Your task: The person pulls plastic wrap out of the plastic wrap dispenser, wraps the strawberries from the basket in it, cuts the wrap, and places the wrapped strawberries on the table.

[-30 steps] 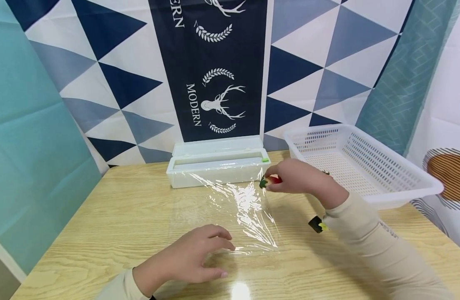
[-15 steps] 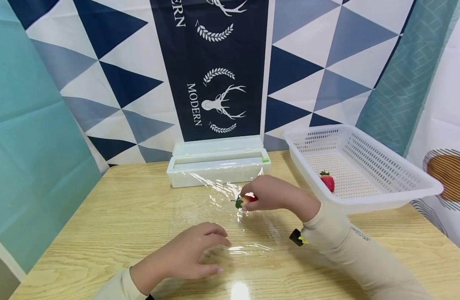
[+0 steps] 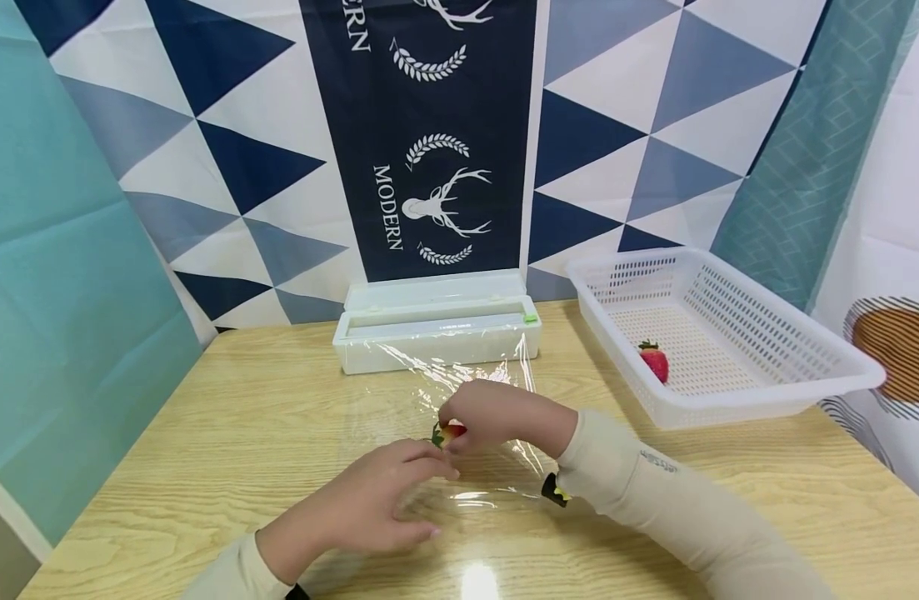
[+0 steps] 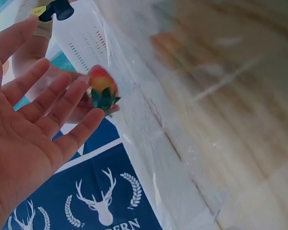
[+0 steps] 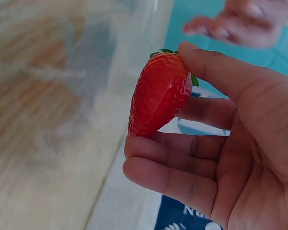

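Between its thumb and fingers, the right hand (image 3: 483, 415) holds a strawberry (image 3: 450, 434) over a sheet of clear plastic film (image 3: 384, 417). In the right wrist view the strawberry (image 5: 161, 93) is red with green leaves, pinched by the right hand (image 5: 230, 134). Close beside it, in the head view, is the left hand (image 3: 377, 500), its fingers relaxed and apart, holding nothing. The left wrist view shows the left hand (image 4: 33, 120) spread, with the strawberry (image 4: 102, 88) beyond its fingertips. The film runs from a white box (image 3: 437, 348) toward the hands.
A white perforated basket (image 3: 774, 398) stands on the right of the wooden table (image 3: 227, 433), with another strawberry (image 3: 655, 362) inside. The white box has its lid raised at the table's back, before a patterned cloth (image 3: 444, 108).
My right hand has carried the strawberry left and toward me, from near the box's right end to beside the left hand. The left hand has barely shifted.
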